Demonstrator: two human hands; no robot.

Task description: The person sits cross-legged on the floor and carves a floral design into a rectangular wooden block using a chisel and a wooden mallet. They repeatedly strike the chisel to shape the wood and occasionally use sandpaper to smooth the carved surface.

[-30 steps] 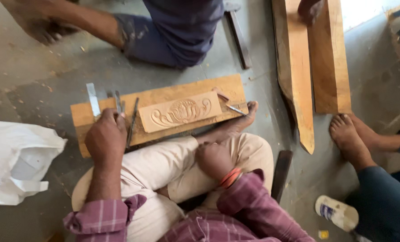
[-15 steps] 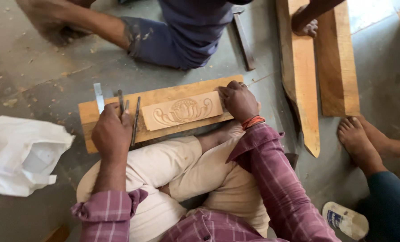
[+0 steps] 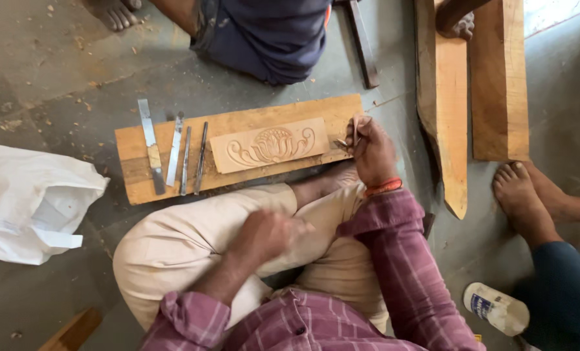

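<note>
Pale carved panel [image 3: 269,147] bears a lotus flanked by scrolls.

Left hand [image 3: 264,235] now off chisels [image 3: 176,155]

Bare board [image 3: 329,112] is lying open to you at twelve o'clock of the carved panel [image 3: 270,144]. At nine o'clock four chisels [image 3: 176,153] are blocking the way; at three, standing planks [image 3: 442,117] are crowding in; beyond, another person's knee [image 3: 270,39] is closing off the floor [image 3: 56,71].
</note>
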